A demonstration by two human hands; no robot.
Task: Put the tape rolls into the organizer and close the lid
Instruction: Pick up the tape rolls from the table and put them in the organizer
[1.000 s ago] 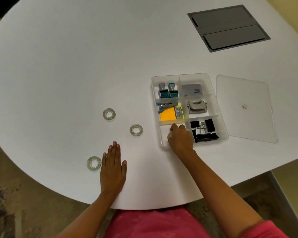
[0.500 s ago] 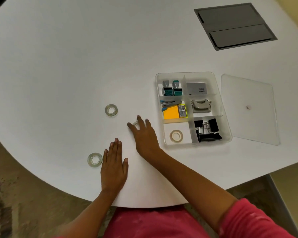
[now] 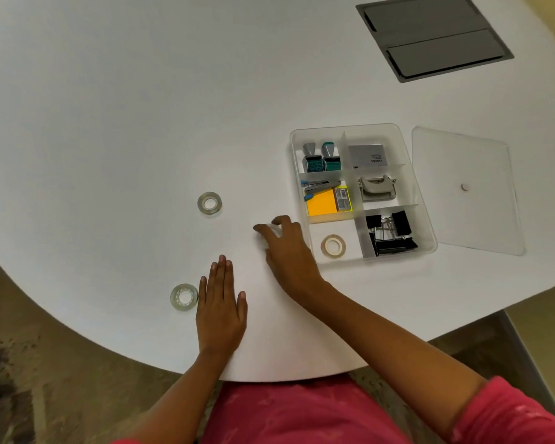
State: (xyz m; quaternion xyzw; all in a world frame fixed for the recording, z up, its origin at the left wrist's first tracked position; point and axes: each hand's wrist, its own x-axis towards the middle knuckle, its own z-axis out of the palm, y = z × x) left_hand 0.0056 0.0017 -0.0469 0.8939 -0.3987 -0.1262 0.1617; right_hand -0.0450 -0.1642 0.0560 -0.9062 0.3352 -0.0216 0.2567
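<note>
Looking down at our big white rounded counter [image 3: 141, 107], we've got the clear plastic six-compartment organizer [image 3: 425, 200] sitting right of centre, long axis running away from us. One tan-cored clear tape roll [image 3: 333, 246] already lies flat in the near-left compartment, hole facing up.

Our right hand [image 3: 285, 248] is just left of the organizer, fingers curled down over a small clear tape roll [image 3: 274, 230]. Only a whitish sliver of it peeks out between thumb and fingertips, so we're calling the grip pinched around that roll, though most of it is hidden. Can't tell whether it's off the counter.

Our left hand [image 3: 220, 310] is flat on the counter, palm down, fingers pressed together and pointing away from us, holding nothing. Just beside its little-finger side lies a clear tape roll with a white core [image 3: 183, 297], flat. Another clear tape roll [image 3: 209, 203] lies flat farther out, well apart from both hands.

The frosted clear flat lid with a small white knob [image 3: 466, 190] rests on the counter just right of the organizer, so it's off.

Writing-wise: the grey card box [image 3: 367, 155] in the far-right compartment has small print, too tiny for us to be sure of. There's a barcode sticker on the grey block [image 3: 343, 200] by the orange sticky-note pad [image 3: 321, 203]. The teal stamps [image 3: 322, 158] have lettering we can't read.
</note>
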